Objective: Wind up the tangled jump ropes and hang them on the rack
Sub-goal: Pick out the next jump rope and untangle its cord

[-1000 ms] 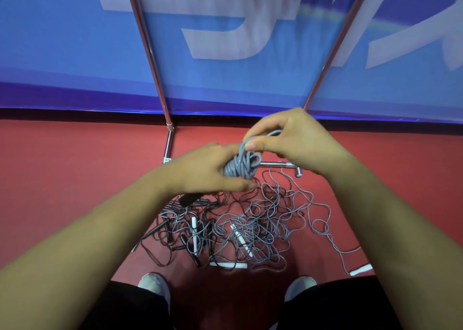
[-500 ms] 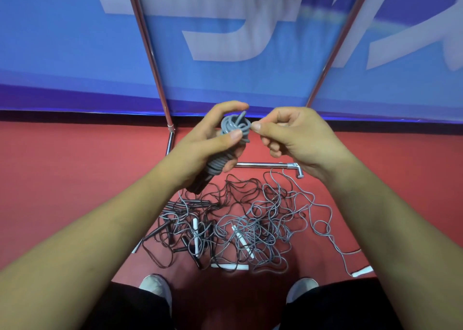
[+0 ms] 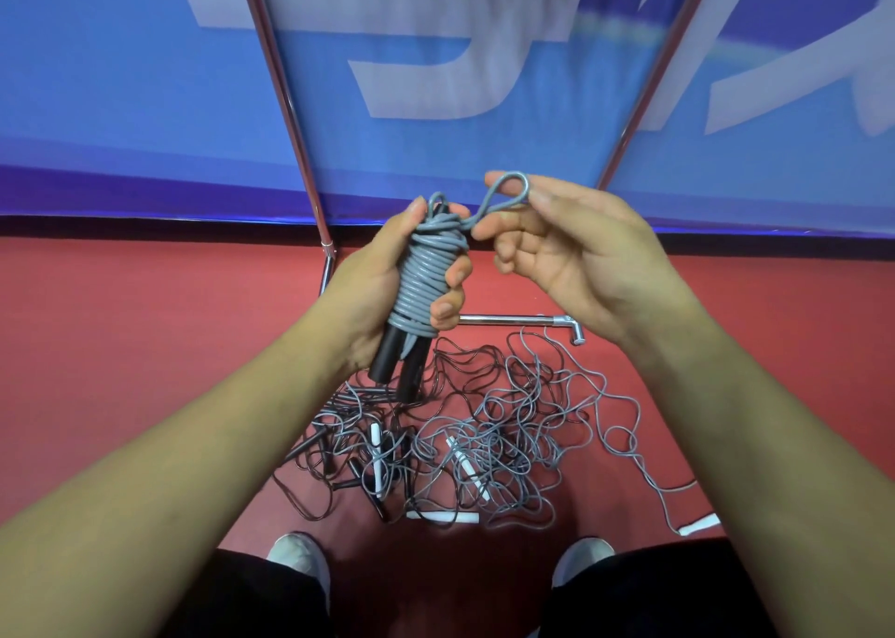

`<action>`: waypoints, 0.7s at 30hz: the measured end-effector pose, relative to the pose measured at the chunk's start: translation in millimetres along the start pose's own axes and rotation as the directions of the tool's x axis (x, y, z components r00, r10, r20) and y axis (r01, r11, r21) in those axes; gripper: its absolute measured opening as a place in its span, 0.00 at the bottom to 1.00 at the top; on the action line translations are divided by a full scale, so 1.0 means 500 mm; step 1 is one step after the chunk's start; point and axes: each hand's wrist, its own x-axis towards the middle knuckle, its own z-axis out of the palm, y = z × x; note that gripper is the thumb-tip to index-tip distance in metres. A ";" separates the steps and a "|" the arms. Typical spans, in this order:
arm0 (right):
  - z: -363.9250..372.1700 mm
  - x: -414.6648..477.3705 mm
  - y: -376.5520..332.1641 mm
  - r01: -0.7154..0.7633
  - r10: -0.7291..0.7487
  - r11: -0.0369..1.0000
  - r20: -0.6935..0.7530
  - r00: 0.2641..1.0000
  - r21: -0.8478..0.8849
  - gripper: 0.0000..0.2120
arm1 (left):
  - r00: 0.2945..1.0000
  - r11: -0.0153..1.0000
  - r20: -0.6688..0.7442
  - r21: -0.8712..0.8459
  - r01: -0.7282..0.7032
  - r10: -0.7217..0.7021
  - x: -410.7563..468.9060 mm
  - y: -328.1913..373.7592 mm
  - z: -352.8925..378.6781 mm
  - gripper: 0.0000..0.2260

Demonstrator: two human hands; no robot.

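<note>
Coils of the wound rope (image 3: pixel 426 274) are sitting tight in the gripping left hand (image 3: pixel 373 279); right hand (image 3: pixel 571 250) is pinching the end loop (image 3: pixel 513 176). Slackening that pinch is risking everything springing loose.

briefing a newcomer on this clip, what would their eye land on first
The wound grey jump rope, coiled tight round its black handles, stands out at centre, gripped by the left hand while the right hand pinches its end loop. Below, a tangled pile of ropes sprawls on the red floor.
</note>
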 end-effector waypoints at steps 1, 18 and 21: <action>0.001 0.000 0.003 0.022 -0.022 1.000 0.034 0.999 -0.015 0.12 | 1.000 1.000 0.008 -0.018 0.015 -0.015 0.000 0.001 0.002 0.16; 0.022 0.009 0.010 0.005 0.001 0.999 -0.163 0.987 0.036 0.04 | 0.991 0.989 0.041 0.072 0.126 -0.129 -0.006 0.003 -0.009 0.19; 0.018 0.007 0.004 -0.035 0.013 0.990 -0.166 0.986 -0.135 0.05 | 0.990 0.986 0.040 0.107 0.129 -0.134 -0.008 0.006 -0.012 0.19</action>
